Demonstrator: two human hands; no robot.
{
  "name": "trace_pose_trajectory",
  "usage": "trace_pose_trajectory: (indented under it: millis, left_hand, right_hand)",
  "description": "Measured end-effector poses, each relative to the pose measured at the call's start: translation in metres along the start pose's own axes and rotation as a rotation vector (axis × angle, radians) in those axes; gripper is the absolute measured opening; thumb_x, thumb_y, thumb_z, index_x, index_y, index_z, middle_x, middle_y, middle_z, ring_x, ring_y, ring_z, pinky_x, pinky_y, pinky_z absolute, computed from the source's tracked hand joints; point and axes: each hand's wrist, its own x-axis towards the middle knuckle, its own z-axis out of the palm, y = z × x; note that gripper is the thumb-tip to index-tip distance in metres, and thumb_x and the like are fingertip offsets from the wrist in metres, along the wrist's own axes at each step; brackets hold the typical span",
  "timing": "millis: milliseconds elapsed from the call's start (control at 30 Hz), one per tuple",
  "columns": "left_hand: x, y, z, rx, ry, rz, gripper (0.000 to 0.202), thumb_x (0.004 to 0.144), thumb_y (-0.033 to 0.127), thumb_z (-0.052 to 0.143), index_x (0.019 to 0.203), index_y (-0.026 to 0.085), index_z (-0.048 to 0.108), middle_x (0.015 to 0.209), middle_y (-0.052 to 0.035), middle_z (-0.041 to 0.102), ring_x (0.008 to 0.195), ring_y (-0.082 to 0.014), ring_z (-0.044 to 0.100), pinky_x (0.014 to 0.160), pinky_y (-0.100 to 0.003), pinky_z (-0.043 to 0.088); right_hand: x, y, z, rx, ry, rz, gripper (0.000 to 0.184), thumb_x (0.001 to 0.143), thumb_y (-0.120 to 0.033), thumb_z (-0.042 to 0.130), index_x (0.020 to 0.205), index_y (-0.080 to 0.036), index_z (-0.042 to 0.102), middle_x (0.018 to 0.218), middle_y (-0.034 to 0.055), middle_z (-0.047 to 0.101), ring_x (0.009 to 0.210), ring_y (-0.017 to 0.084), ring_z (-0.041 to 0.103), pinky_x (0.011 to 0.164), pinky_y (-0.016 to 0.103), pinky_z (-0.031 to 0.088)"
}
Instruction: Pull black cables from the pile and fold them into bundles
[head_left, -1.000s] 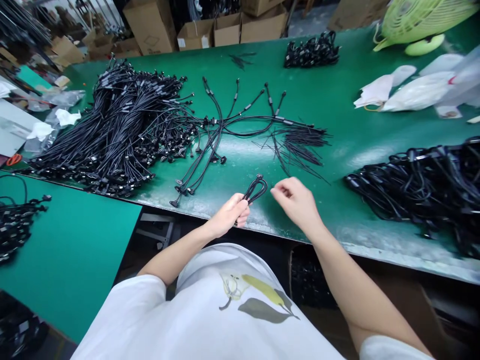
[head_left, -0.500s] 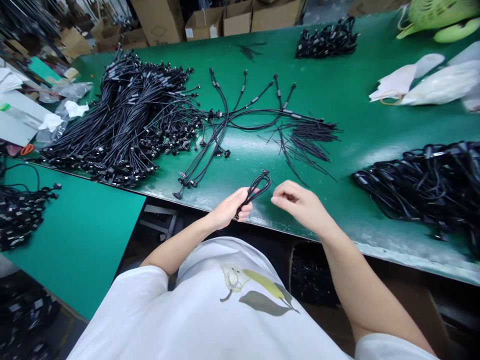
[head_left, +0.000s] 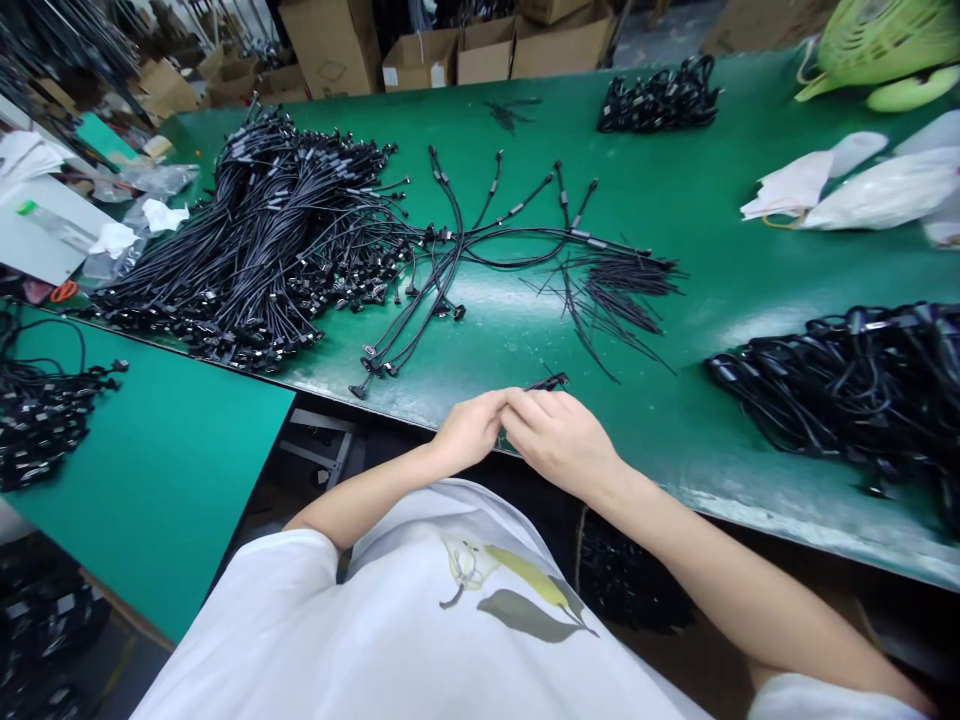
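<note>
Close to the table's front edge, my left hand (head_left: 469, 432) and my right hand (head_left: 559, 435) meet, fingers closed and touching. Between them is a folded black cable (head_left: 551, 381); only its far end sticks out beyond my right fingers, and the rest is hidden. Ahead of my hands, several loose cables (head_left: 450, 260) with connectors lie crossed on the green table (head_left: 480, 345). Right of these is a bunch of thin black ties (head_left: 630, 280), some scattered singly.
A large heap of straight cables (head_left: 262, 240) covers the left part. Folded cables are piled at the right (head_left: 847, 385), with a smaller bundle (head_left: 660, 95) at the back. White bags (head_left: 874, 185) and a green basket (head_left: 877, 45) sit at the far right. Cardboard boxes (head_left: 484, 50) stand behind.
My right hand has moved left and closed onto the folded cable beside my left hand. The cable's loop, seen plainly before, is now mostly covered. The view has tilted slightly.
</note>
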Motion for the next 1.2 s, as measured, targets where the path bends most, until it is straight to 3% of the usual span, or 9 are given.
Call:
trace_pose_trajectory:
  millis: [100, 167, 233, 300, 400, 567, 800, 1000, 1200]
  left_hand:
    - [0.002, -0.003, -0.004, 0.048, -0.108, -0.075, 0.017, 0.083, 0.016, 0.045, 0.086, 0.017, 0.063, 0.083, -0.0035, 0.063, 0.079, -0.0168, 0.056, 0.076, -0.028, 0.044]
    - [0.003, -0.004, -0.006, -0.118, -0.185, -0.197, 0.016, 0.085, 0.023, 0.046, 0.076, 0.016, 0.056, 0.064, 0.0016, 0.052, 0.059, -0.0113, 0.046, 0.060, -0.024, 0.039]
    - [0.003, -0.005, -0.007, -0.342, -0.259, -0.314, 0.019, 0.084, 0.031, 0.050, 0.072, 0.016, 0.051, 0.057, 0.0054, 0.042, 0.049, -0.0073, 0.035, 0.049, -0.021, 0.030]
    - [0.003, -0.005, -0.004, -0.517, -0.294, -0.410, 0.020, 0.079, 0.033, 0.057, 0.071, 0.016, 0.050, 0.056, 0.0068, 0.040, 0.047, -0.0052, 0.030, 0.045, -0.019, 0.024]
    - [0.002, -0.003, 0.003, -0.608, -0.282, -0.482, 0.016, 0.072, 0.026, 0.060, 0.068, 0.017, 0.048, 0.054, 0.0075, 0.039, 0.047, -0.0047, 0.030, 0.044, -0.018, 0.023]
    - [0.003, 0.002, 0.009, -0.628, -0.248, -0.498, 0.013, 0.071, 0.023, 0.057, 0.067, 0.017, 0.045, 0.053, 0.0069, 0.038, 0.049, -0.0055, 0.033, 0.047, -0.018, 0.028]
    - [0.010, 0.008, 0.001, -0.528, -0.235, -0.401, 0.015, 0.071, 0.030, 0.057, 0.071, 0.018, 0.047, 0.056, 0.0079, 0.036, 0.050, -0.0060, 0.031, 0.049, -0.019, 0.029]
    - [0.015, -0.003, 0.003, -0.230, -0.218, -0.285, 0.005, 0.074, 0.022, 0.044, 0.072, 0.019, 0.046, 0.053, 0.0073, 0.039, 0.049, -0.0073, 0.031, 0.050, -0.021, 0.025]
    - [0.016, -0.005, 0.004, -0.347, -0.278, -0.393, 0.021, 0.072, 0.030, 0.050, 0.083, 0.015, 0.060, 0.057, 0.0063, 0.043, 0.052, -0.0081, 0.033, 0.052, -0.022, 0.028]
  right_hand:
    - [0.006, 0.006, -0.001, -0.125, -0.008, -0.230, 0.023, 0.089, -0.006, 0.043, 0.094, -0.009, 0.065, 0.108, 0.0148, 0.063, 0.095, 0.022, 0.051, 0.080, 0.035, 0.036]
    - [0.006, 0.009, -0.002, -0.205, -0.091, -0.256, 0.023, 0.089, -0.007, 0.043, 0.096, -0.008, 0.065, 0.099, 0.0145, 0.063, 0.086, 0.022, 0.050, 0.077, 0.036, 0.035]
    - [0.004, 0.008, -0.002, -0.280, -0.166, -0.280, 0.022, 0.089, -0.007, 0.043, 0.090, -0.008, 0.065, 0.084, 0.0119, 0.059, 0.076, 0.021, 0.047, 0.070, 0.036, 0.033]
    - [0.002, 0.005, -0.001, -0.315, -0.226, -0.312, 0.023, 0.088, -0.006, 0.043, 0.079, -0.010, 0.064, 0.072, 0.0097, 0.053, 0.071, 0.021, 0.045, 0.065, 0.036, 0.030]
    - [0.001, -0.001, 0.004, -0.349, -0.333, -0.347, 0.024, 0.086, -0.006, 0.044, 0.072, -0.012, 0.062, 0.066, 0.0080, 0.047, 0.067, 0.021, 0.042, 0.059, 0.035, 0.026]
    - [0.015, 0.000, 0.002, -0.378, -0.547, -0.392, 0.024, 0.091, -0.012, 0.041, 0.081, -0.013, 0.063, 0.072, 0.0074, 0.049, 0.069, 0.021, 0.044, 0.056, 0.034, 0.025]
    - [0.031, 0.006, -0.014, -0.146, -0.743, -0.094, 0.021, 0.091, -0.007, 0.037, 0.090, -0.011, 0.058, 0.077, 0.0097, 0.056, 0.071, 0.021, 0.056, 0.052, 0.031, 0.027]
    - [0.027, -0.001, -0.007, -0.192, -0.697, -0.020, 0.028, 0.089, 0.000, 0.032, 0.092, -0.007, 0.058, 0.080, 0.0118, 0.057, 0.072, 0.021, 0.058, 0.049, 0.029, 0.031]
    - [0.013, -0.009, -0.003, -0.204, -0.608, -0.104, 0.032, 0.092, -0.003, 0.028, 0.095, -0.005, 0.060, 0.084, 0.0121, 0.057, 0.075, 0.021, 0.059, 0.051, 0.030, 0.038]
